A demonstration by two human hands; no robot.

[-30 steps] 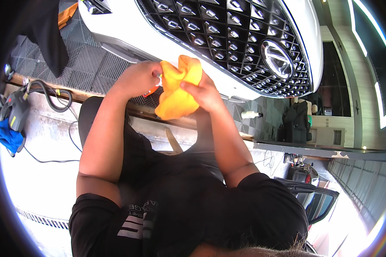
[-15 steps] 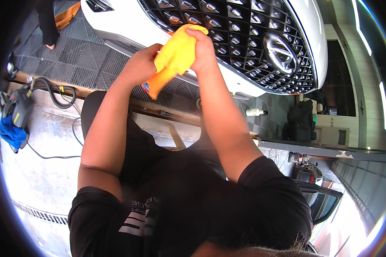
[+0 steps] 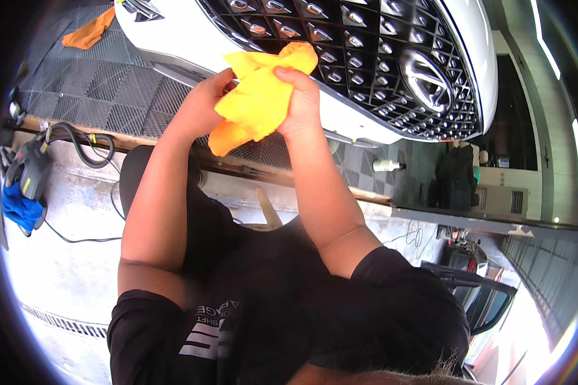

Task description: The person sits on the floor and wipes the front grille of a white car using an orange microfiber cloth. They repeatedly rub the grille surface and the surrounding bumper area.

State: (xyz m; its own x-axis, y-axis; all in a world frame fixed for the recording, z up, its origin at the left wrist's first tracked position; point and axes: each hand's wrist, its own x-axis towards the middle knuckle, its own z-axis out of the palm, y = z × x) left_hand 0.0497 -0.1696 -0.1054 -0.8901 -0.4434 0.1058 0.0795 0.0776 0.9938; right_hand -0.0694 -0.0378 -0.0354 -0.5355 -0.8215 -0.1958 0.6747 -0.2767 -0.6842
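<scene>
A yellow-orange cloth (image 3: 255, 102) is bunched between my two hands in front of a white car's bumper (image 3: 221, 45). My right hand (image 3: 300, 102) grips its right side, thumb pressed over the folds. At the cloth's left edge my left hand (image 3: 207, 106) is closed on it, though the fabric hides part of the fingers. One corner of the cloth hangs down below the hands. Behind it spreads the car's black grille (image 3: 353, 51) with small chrome pieces and a round chrome emblem (image 3: 427, 83).
On the dark floor tiles lies another orange cloth (image 3: 88, 31) at the far left. A black machine (image 3: 29, 170) with a hose and a blue cloth (image 3: 22, 206) stands at the left. To the right is a white bottle (image 3: 386, 165), lying on its side.
The cloth has been turned and refolded in my hands, and a flap now sticks out at its upper left. The person's leg at the far left is gone from view.
</scene>
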